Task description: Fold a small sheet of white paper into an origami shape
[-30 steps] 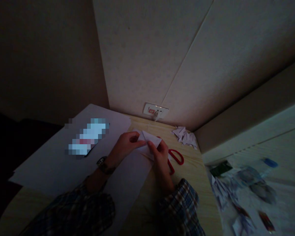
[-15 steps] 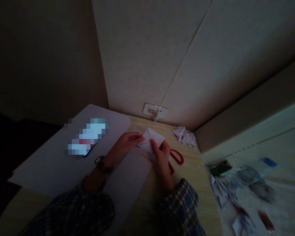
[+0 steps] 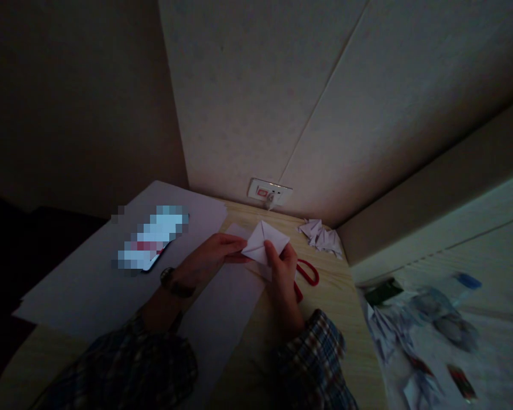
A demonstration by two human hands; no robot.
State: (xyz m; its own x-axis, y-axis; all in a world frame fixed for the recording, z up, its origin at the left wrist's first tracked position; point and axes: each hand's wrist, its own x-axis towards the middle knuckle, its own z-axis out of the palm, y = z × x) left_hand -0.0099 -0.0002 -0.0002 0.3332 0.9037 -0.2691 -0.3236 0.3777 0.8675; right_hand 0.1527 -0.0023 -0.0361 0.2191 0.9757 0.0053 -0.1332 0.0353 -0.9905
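Left fingers (image 3: 233,243), right fingers (image 3: 289,256): pinch folded white paper square (image 3: 259,240) between them
Fold: apparently mid-step
Crease (image 3: 263,231): likely wants firm pressing next

1. Air over folded paper sq (image 3: 267,234) open from above; L side taken by L grip (image 3: 214,250), near R side by R grip (image 3: 283,267).
2. Gap btwn forearms, open twd wearer, above white sheets (image 3: 226,322).
3. R of R grip: red scissors handles (image 3: 313,267) just beside, low; go over or around.
4. Bare surface (image 3: 346,307) btwn scissors & R edge: passable lane.
5. Far R corner: folded paper pcs (image 3: 320,236) in way, next to wall (image 3: 239,114).
6. Far side: wall stops reach; plug (image 3: 271,199) juts out above surface edge.
7. L: phone (image 3: 156,236) flat on sheets; pass above OK.
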